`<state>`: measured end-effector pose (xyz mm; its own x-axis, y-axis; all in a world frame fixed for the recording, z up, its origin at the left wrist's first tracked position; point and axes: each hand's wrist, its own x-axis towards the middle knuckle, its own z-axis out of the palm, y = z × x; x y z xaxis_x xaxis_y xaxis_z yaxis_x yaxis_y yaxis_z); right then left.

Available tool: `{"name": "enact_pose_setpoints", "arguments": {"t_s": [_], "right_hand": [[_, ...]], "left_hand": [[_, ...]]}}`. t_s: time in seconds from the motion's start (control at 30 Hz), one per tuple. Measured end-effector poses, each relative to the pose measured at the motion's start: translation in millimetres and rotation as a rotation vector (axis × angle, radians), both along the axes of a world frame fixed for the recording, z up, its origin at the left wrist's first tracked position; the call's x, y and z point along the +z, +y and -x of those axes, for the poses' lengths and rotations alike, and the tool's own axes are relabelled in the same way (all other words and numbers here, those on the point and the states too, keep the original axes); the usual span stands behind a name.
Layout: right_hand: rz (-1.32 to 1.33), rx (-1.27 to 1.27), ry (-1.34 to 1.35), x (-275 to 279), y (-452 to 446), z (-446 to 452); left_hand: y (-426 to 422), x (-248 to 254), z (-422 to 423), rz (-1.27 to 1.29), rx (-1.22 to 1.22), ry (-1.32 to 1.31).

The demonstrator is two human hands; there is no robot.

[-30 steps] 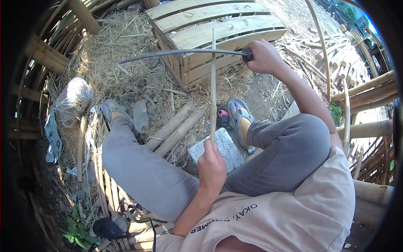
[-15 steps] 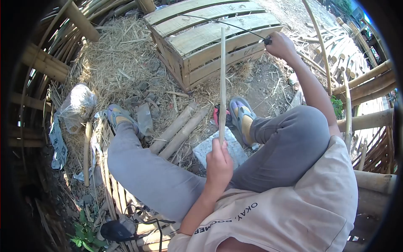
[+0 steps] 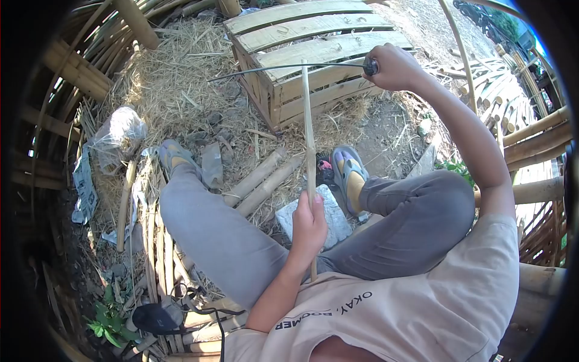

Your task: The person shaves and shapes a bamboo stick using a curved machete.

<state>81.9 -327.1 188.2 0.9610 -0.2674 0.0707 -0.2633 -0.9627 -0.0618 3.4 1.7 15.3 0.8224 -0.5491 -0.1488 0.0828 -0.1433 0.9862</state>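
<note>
Nearest the body: the left hand (image 3: 309, 224) had its fingers wrapped around a pale stick (image 3: 310, 151), which stood lengthwise between the knees, lower end by the shirt (image 3: 416, 295) hem. Just beyond that hand, a whitish block (image 3: 329, 223) lay on the ground between the legs; two bamboo lengths (image 3: 262, 181) lay side by side to its left.

Farther out, the right hand (image 3: 395, 67) gripped the handle of a long knife (image 3: 274, 69), fingers closed. The blade crossed the stick near its upper end; contact could not be told.

Beyond: a slatted crate (image 3: 325, 45), with straw (image 3: 175, 72) to its left.

Judged step: working the blade along the stick's far portion. Judged requirement for a next stroke: left grip firm, edge at a shallow angle, stroke directed clear of the holding fingers and knees.
</note>
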Motion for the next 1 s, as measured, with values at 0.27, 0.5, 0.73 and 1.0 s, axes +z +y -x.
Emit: {"name": "enact_pose_setpoints", "arguments": {"t_s": [0.27, 0.5, 0.73, 1.0], "right_hand": [[0.107, 0.161, 0.147, -37, 21, -32], [0.121, 0.090, 0.192, -68, 26, -48], [0.043, 0.062, 0.222, -82, 22, -48], [-0.068, 0.102, 0.111, -110, 4, -52]], "left_hand": [[0, -18, -10, 0.090, 0.045, 0.213], [-4, 8, -5, -0.100, 0.080, -0.041], [1, 7, -8, -0.476, 0.019, -0.286], [0, -1, -9, -0.494, 0.051, -0.310]]}}
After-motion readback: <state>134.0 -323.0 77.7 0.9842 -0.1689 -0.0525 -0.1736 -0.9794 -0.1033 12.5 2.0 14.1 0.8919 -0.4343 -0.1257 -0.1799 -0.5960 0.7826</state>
